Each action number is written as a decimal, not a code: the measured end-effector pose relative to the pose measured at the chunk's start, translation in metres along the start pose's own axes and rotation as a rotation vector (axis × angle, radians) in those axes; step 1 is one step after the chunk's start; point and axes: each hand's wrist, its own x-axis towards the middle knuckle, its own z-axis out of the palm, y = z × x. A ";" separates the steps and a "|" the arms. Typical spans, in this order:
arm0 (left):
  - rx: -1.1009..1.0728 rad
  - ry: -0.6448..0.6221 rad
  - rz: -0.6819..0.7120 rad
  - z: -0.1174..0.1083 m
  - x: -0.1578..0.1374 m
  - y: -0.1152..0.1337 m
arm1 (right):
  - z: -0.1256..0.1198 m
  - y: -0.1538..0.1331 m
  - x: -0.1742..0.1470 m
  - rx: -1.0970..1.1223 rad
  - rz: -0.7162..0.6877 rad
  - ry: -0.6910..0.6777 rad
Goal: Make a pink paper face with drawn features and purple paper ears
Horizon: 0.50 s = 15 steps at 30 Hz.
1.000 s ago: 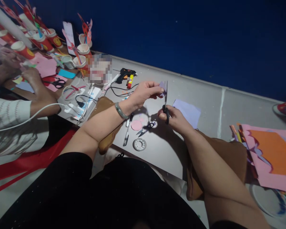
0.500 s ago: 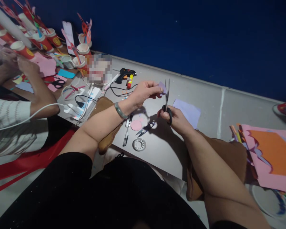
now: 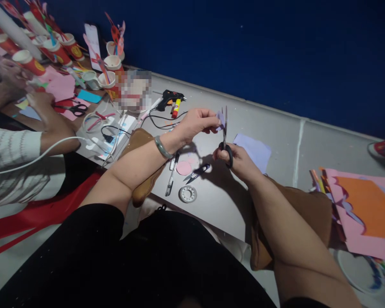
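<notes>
My left hand [image 3: 199, 123] pinches a small purple paper piece [image 3: 220, 119] above the table. Close beside it, my right hand [image 3: 239, 160] is closed round the black handles of a pair of scissors [image 3: 225, 128], whose blades point away from me, slightly parted, at the paper's right edge. Under the hands lie a pink paper circle [image 3: 184, 168], thread snips [image 3: 197, 173], a pen [image 3: 172, 175] and a white tape roll [image 3: 188, 193]. A larger purple sheet [image 3: 253, 149] lies flat behind my right hand.
A black glue gun [image 3: 170, 100] and a glue stick [image 3: 176, 108] lie beyond my left hand. Paper cups [image 3: 112, 64] holding paper crafts stand at the back left. A co-worker's arm [image 3: 56, 137] rests at the left. Pink and orange sheets [image 3: 365, 205] lie at the right.
The purple paper has turned slightly between my left fingers and appears narrower. The scissor blades have drawn a little closer together. At the left, the co-worker's hand has shifted slightly.
</notes>
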 end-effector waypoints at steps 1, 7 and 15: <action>-0.003 0.000 -0.002 0.000 0.000 0.000 | 0.000 0.000 0.000 0.003 -0.002 -0.002; -0.034 -0.009 -0.026 -0.001 0.002 -0.001 | 0.002 0.006 0.002 0.042 -0.003 -0.007; -0.056 -0.002 -0.034 -0.002 0.002 -0.002 | 0.002 0.008 0.003 0.030 -0.019 -0.001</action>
